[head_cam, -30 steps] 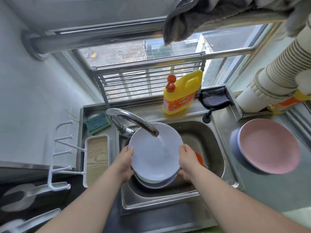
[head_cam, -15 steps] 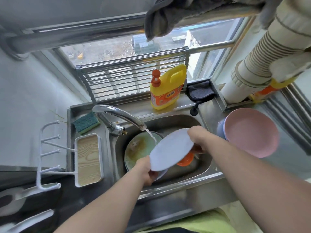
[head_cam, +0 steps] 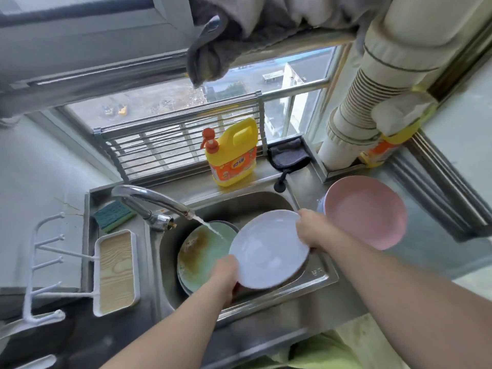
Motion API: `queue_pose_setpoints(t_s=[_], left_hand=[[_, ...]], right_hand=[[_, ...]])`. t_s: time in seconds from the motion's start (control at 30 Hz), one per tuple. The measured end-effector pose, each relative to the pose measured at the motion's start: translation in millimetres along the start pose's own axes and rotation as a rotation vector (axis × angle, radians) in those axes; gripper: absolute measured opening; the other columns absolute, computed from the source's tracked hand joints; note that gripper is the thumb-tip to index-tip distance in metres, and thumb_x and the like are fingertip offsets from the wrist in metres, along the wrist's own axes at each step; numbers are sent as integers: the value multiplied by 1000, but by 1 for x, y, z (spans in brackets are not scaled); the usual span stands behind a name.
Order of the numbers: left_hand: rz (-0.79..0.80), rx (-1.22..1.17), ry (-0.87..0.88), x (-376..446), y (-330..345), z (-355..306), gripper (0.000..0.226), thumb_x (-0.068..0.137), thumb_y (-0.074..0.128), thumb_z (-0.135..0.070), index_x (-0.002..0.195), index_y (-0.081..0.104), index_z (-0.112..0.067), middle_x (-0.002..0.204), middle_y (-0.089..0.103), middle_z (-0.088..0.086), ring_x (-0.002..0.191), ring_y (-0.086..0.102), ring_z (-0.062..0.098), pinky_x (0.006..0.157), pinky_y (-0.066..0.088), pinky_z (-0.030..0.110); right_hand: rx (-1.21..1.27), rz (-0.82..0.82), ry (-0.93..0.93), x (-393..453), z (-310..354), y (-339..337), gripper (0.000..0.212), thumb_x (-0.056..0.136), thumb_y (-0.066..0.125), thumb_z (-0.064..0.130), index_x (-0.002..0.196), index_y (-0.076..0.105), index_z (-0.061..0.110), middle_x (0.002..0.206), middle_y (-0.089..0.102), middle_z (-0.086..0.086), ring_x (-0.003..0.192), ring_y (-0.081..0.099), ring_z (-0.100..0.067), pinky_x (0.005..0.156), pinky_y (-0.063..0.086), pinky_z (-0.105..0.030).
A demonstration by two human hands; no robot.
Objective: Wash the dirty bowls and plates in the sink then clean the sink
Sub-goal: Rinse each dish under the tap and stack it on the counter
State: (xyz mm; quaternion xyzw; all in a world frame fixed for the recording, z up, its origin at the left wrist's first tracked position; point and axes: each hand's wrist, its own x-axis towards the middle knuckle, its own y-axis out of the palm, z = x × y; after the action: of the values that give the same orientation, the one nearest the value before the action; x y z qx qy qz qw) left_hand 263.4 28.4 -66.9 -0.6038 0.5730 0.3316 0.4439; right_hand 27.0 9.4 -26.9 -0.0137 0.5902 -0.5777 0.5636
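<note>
Sink (head_cam: pixel 316 275): steel basin sitting in the middle of the counter, with dirty dishes lying inside.
Pink plate (head_cam: pixel 366 210): sitting on the counter right of the sink, on top of something bluish I can't quite make out.
White plate (head_cam: pixel 269 249): being held up over the right half of the sink, tilted, looking pretty clean and wet.
Green plate (head_cam: pixel 199 251): lying in the left half of the sink, smeared brown, more dishes stacked under it.
Soap bottle (head_cam: pixel 231 153): yellow jug standing on the far ledge by the window.
Faucet (head_cam: pixel 151 199): running, with the stream landing on the green plate just left of the white one.
Tray (head_cam: pixel 115 272): white with a wood-look bottom, sitting left of the sink.
Left hand (head_cam: pixel 226 272): gripping the white plate's near-left rim, fingers curling underneath.
Right hand (head_cam: pixel 311 230): gripping the plate's far-right rim.
Sponge (head_cam: pixel 113 215): green, lying behind the tray, near the faucet base.
</note>
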Motion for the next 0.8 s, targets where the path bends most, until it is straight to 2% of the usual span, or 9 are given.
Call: queue_pose_setpoints(t_s=[0.07,0.13,0.2,0.23,0.33,0.47,0.57,0.67,0.8], left_hand=[[-56,247,268,-5,25,-7,37,91,40,-39,100,66,-14,85,67,12,68,63,30,60,54,35],[-43,493,497,-21,56,-19,36,99,36,-48,98,57,-19,95,67,12,83,68,37,74,60,44],[7,648,650,-40,93,-33,32,108,36,-43,105,52,-15,108,65,12,98,62,37,81,48,40],[21,694,692,-45,113,-39,30,110,37,-40,109,51,-13,111,64,13,98,59,35,79,42,37],[40,754,750,-52,171,-54,28,111,40,-37,122,50,-13,114,65,13,85,57,27,74,43,30],[26,956,809,-41,227,-61,27,111,41,-38,118,45,-12,118,67,25,107,62,45,81,47,42],[-10,1080,854,-27,247,-65,24,111,39,-38,114,40,-14,111,68,24,102,64,45,75,44,44],[-62,1162,869,-9,257,-66,31,111,39,-39,129,39,-13,109,70,22,101,66,43,73,45,43],[-58,1169,879,9,262,-62,48,112,38,-41,151,34,-14,115,70,22,106,66,44,78,48,43]], right_hand=[[-46,-141,-78,-4,-33,-18,32,105,31,28,132,49,27,121,66,-18,100,58,-39,86,50,-45],[-8,-237,-81,-5,-72,-39,37,108,27,37,142,42,39,120,66,-17,96,56,-39,86,47,-46],[41,-301,-53,-1,-111,-62,43,110,26,39,150,40,40,125,67,-15,104,60,-40,90,48,-46],[53,-333,-33,4,-129,-72,44,110,27,40,152,40,39,127,67,-15,109,60,-40,90,47,-45],[47,-381,35,20,-176,-95,44,110,25,43,152,38,35,126,66,-20,112,61,-43,89,45,-48],[49,-353,31,41,-221,-111,47,112,26,35,159,30,27,135,63,-23,123,56,-46,98,43,-50],[-18,-319,6,57,-239,-111,45,112,27,34,156,30,21,128,65,-24,118,58,-45,87,42,-47],[-79,-313,-40,76,-252,-106,42,111,27,39,150,29,23,116,68,-22,105,63,-43,77,41,-45],[-103,-324,-38,90,-259,-109,42,109,33,42,148,31,27,112,68,-23,99,63,-44,75,42,-45]])
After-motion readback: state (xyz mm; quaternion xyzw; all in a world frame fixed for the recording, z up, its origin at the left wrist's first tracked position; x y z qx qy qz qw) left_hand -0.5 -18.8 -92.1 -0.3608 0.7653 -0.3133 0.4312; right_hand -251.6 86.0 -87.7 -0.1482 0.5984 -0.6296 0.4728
